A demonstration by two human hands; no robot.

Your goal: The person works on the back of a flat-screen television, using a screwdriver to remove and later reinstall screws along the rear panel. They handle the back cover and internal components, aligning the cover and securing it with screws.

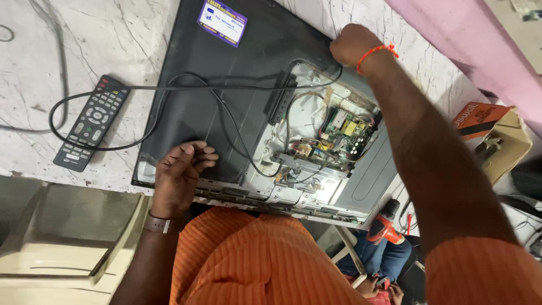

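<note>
Left hand (182, 172) flat on TV back cover (226, 85), fingers spread, gripping nothing. Right hand (353, 45) fisted on cover's far edge. Remote (92, 122) on counter (101, 34).

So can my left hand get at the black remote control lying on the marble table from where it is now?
Probably yes. The left hand rests flat on the black television back cover, and the black remote control lies just beyond the cover's edge, with only a thin black cable looping around it.

Lighting: even, soft daylight — bright on the white marble table (113, 39), no hard shadows. Glare: mild sheen on the black back cover (192, 107). Focus: centre sharp — edges stretched, slightly soft.
</note>
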